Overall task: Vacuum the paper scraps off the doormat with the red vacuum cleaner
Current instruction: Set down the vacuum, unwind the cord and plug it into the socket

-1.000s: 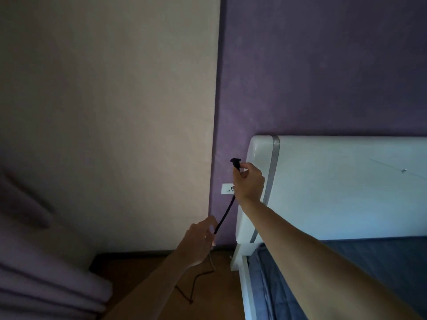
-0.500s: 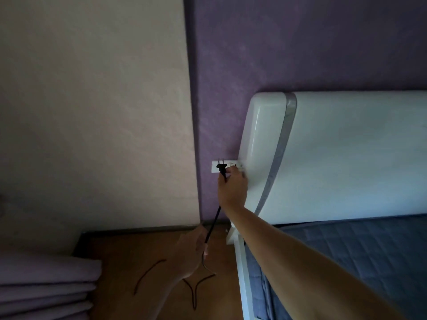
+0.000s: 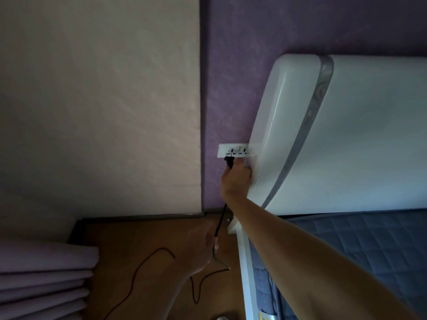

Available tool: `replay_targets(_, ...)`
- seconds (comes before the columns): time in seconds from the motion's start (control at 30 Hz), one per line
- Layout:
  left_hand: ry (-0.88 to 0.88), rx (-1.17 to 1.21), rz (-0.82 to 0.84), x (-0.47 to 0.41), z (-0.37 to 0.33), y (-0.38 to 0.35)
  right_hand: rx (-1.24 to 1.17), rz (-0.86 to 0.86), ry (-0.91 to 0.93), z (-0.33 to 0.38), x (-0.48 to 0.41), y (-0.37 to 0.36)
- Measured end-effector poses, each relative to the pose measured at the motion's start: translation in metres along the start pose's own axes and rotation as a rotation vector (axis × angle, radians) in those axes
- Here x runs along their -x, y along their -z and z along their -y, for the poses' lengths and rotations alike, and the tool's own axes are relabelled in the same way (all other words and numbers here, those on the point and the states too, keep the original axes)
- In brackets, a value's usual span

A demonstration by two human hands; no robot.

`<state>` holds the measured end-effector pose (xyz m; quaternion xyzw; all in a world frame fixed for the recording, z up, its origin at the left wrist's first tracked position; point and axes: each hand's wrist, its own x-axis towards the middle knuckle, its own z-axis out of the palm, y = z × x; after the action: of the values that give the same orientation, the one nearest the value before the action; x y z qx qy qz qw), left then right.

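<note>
Folded curtains [image 3: 44,280] sit at eight o'clock; your left hand [image 3: 198,248], fingers loosely curled, steadies the black cord [image 3: 219,224] trailing over the floor [image 3: 143,236]; your right hand [image 3: 235,179] pinches the plug [image 3: 229,161] at the wall socket [image 3: 235,151] beside the headboard [image 3: 346,135] at three o'clock; vacuum cleaner, doormat and scraps lie out of view, so vacuuming has yet to begin.

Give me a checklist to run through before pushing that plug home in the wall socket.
1. Right hand grips the black plug: ok.
2. Plug at the wall socket, left outlet: ok.
3. Prongs lined up with the slots: cannot tell.
4. Left hand holds the cord below: ok.
5. Cord slack on the floor, not taut: ok.
6. Headboard clear of the chosen outlet: ok.
</note>
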<state>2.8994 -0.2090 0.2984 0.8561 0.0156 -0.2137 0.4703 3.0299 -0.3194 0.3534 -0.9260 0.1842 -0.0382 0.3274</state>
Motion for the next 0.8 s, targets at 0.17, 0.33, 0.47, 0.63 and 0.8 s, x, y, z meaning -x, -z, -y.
replay_targets(0.17,-0.01,0.066,-0.015,-0.003,0.01,-0.004,0.048,0.01,-0.045,-0.001,-0.005,-0.008)
replay_targets(0.33,-0.029,0.099,-0.006,-0.007,0.011,-0.015,0.083,-0.002,-0.072,-0.001,-0.007,-0.012)
replay_targets(0.47,-0.034,0.165,-0.015,-0.01,0.012,-0.023,0.101,-0.002,-0.084,0.0,-0.008,-0.012)
replay_targets(0.63,-0.063,0.162,-0.014,-0.014,0.016,-0.027,0.144,0.014,-0.087,0.001,-0.011,-0.016)
replay_targets(0.8,-0.042,0.197,-0.027,-0.015,0.018,-0.033,0.123,0.002,-0.106,0.001,-0.01,-0.017)
